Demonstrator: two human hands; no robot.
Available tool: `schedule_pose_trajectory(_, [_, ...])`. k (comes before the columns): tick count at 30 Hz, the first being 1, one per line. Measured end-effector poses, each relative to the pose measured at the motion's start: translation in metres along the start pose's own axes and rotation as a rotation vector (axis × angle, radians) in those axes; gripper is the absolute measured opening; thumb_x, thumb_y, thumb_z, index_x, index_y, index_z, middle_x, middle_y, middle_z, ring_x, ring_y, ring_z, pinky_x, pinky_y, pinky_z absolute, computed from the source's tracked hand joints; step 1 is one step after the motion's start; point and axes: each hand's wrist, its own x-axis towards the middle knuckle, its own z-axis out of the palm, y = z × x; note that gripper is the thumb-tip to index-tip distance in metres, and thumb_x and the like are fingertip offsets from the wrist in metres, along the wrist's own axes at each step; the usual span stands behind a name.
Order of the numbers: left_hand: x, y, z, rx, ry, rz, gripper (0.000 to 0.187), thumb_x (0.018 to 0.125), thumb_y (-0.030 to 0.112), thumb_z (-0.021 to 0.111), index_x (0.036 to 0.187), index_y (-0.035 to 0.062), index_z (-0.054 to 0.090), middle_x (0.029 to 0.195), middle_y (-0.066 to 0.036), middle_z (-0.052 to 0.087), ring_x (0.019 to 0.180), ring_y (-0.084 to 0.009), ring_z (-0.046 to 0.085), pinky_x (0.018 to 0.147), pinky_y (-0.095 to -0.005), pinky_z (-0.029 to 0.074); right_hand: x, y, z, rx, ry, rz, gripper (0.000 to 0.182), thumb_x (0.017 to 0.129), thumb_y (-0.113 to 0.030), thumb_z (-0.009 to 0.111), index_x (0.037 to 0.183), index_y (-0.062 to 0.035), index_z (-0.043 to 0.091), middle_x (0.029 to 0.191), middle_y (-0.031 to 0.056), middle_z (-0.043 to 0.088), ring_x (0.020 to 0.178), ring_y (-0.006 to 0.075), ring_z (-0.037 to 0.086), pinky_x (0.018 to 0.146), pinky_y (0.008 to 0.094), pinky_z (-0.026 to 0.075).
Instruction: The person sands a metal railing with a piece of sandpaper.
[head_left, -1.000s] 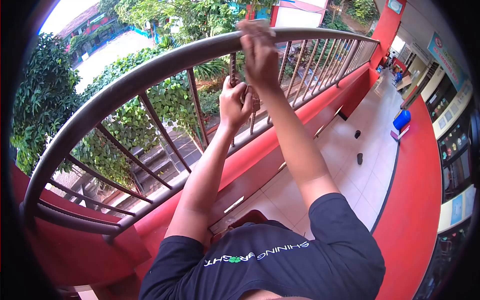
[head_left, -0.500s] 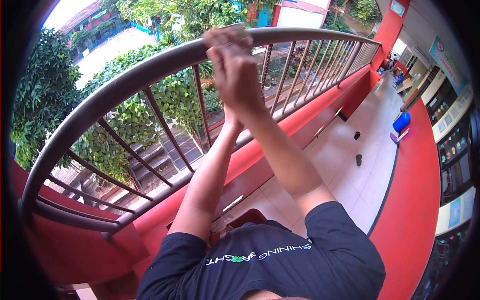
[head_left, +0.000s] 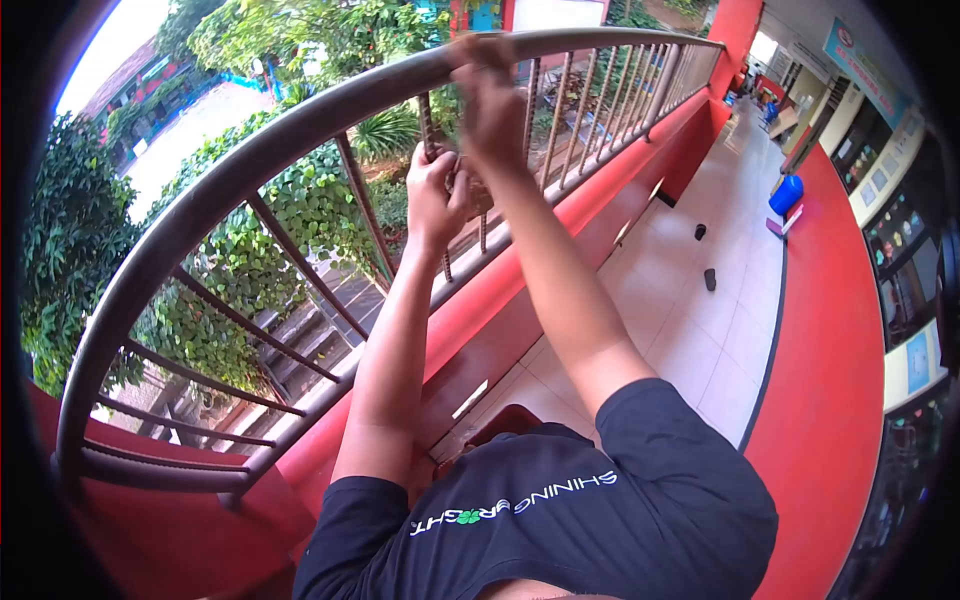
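Observation:
A dark metal railing (head_left: pixel 262 152) curves across the view, with a thick top rail and ribbed upright bars. My left hand (head_left: pixel 438 195) is closed around one of the upright bars (head_left: pixel 426 110), below the top rail. Beside its fingers, a small brownish patch shows between my two arms. Higher up and to the right, my right hand (head_left: pixel 488 105) is at the top rail, its fingertips overlapping it. Motion smears those fingers, and I cannot tell whether they hold anything.
A red ledge (head_left: pixel 580 210) runs under the railing. On the tiled walkway (head_left: pixel 690 335) lie two small dark objects (head_left: pixel 710 279). A blue bin (head_left: pixel 786 194) stands by the red wall base at right. Leafy plants (head_left: pixel 315 205) and steps lie beyond the bars.
My hands were together at the top rail. My left hand has come down onto an upright bar, while my right hand stays up at the rail. The view has shifted slightly.

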Motion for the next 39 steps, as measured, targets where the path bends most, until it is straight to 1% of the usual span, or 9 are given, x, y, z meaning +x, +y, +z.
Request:
schedule_pose_trajectory(1, [0.001,0.008,-0.001,-0.004,0.016,-0.031,0.011,0.085,0.008,0.066,0.086,-0.0028,0.064,0.091,-0.02,0.058,0.086,-0.038,0.058,0.079,-0.046,0.047,0.022,0.018,-0.037,-0.05,0.368,0.167,0.037,0.104,-0.022,0.045,0.091,0.0019,0.071,0.098,0.0243,0.072,0.092,0.0446,0.069,0.082,0.0506,0.054])
schedule_pose_trajectory(2, [0.0,0.007,0.0,-0.009,0.013,-0.021,0.011,0.085,0.008,0.066,0.085,-0.003,0.063,0.088,-0.018,0.057,0.085,-0.0355,0.057,0.078,-0.0442,0.046,0.006,0.114,-0.076,-0.309,0.068,0.953,0.054,0.106,-0.04,0.035,0.116,-0.0033,0.073,0.103,0.0273,0.072,0.099,0.0397,0.071,0.089,0.0482,0.053])
schedule_pose_trajectory(7, [0.001,0.003,0.006,0.016,0.052,-0.016,0.014,0.087,0.008,0.065,0.082,-0.0038,0.06,0.085,-0.016,0.055,0.082,-0.0322,0.055,0.076,-0.041,0.044,-0.143,0.189,-0.241,-0.46,0.598,0.692,0.05,0.108,-0.039,0.039,0.125,-0.0041,0.071,0.124,0.0167,0.071,0.116,0.0369,0.066,0.1,0.0433,0.05])
schedule_pose_trajectory(11, [0.002,0.008,0.006,-0.007,0.053,-0.059,0.016,0.089,0.01,0.065,0.081,-0.0037,0.06,0.084,-0.017,0.055,0.082,-0.0322,0.054,0.076,-0.0416,0.043,-0.363,0.151,-0.345,-0.52,0.197,1.553,0.06,0.107,-0.049,0.047,0.126,0.0039,0.066,0.118,0.015,0.073,0.107,0.0275,0.07,0.092,0.0394,0.054])
schedule_pose_trajectory(14, [0.003,0.007,0.011,0.009,0.108,-0.031,0.015,0.085,0.007,0.065,0.078,-0.0024,0.056,0.083,-0.018,0.052,0.078,-0.0347,0.052,0.071,-0.0435,0.043,-0.598,0.089,-0.446,0.052,0.74,2.274,0.041,0.107,-0.04,0.038,0.104,-0.0069,0.062,0.082,0.0059,0.066,0.07,0.0239,0.066,0.061,0.0455,0.056])
schedule_pose_trajectory(16, [0.004,-0.001,0.013,0.059,0.112,0.027,0.015,0.085,0.006,0.065,0.076,-0.001,0.055,0.077,-0.017,0.051,0.076,-0.0353,0.052,0.069,-0.045,0.043,-0.624,-0.011,-0.462,0.106,1.183,2.564,0.045,0.103,-0.034,0.028,0.109,-0.0086,0.064,0.098,0.0083,0.069,0.078,0.0248,0.068,0.064,0.0442,0.057])
schedule_pose_trajectory(22, [0.007,0.006,0.018,0.072,0.176,-0.035,0.012,0.084,0.004,0.065,0.076,-0.0004,0.057,0.074,-0.017,0.052,0.072,-0.0354,0.054,0.067,-0.0445,0.046,-0.614,-0.032,-0.458,0.126,1.238,2.492,0.055,0.106,-0.042,0.022,0.118,-0.0099,0.065,0.108,0.0081,0.069,0.091,0.0235,0.069,0.072,0.0414,0.057])
schedule_pose_trajectory(28, [0.008,0.0,0.009,-0.038,0.125,-0.027,0.01,0.083,0.004,0.063,0.078,-0.0025,0.057,0.079,-0.017,0.053,0.074,-0.0345,0.054,0.069,-0.0424,0.045,-0.53,0.111,-0.404,0.247,0.847,2.236,0.07,0.1,-0.072,0.034,0.133,-0.0156,0.06,0.138,-0.0057,0.061,0.124,0.0131,0.056,0.105,0.0334,0.043])
schedule_pose_trajectory(39, [0.01,-0.009,0.002,-0.163,0.017,-0.093,0.017,0.081,0.003,0.062,0.07,-0.0018,0.05,0.075,-0.015,0.049,0.069,-0.0292,0.049,0.065,-0.0372,0.041,-0.149,0.176,-0.232,0.881,0.524,1.555,0.046,0.105,-0.037,0.056,0.141,-0.0082,0.054,0.137,0.0071,0.059,0.128,0.0217,0.055,0.109,0.0377,0.044])
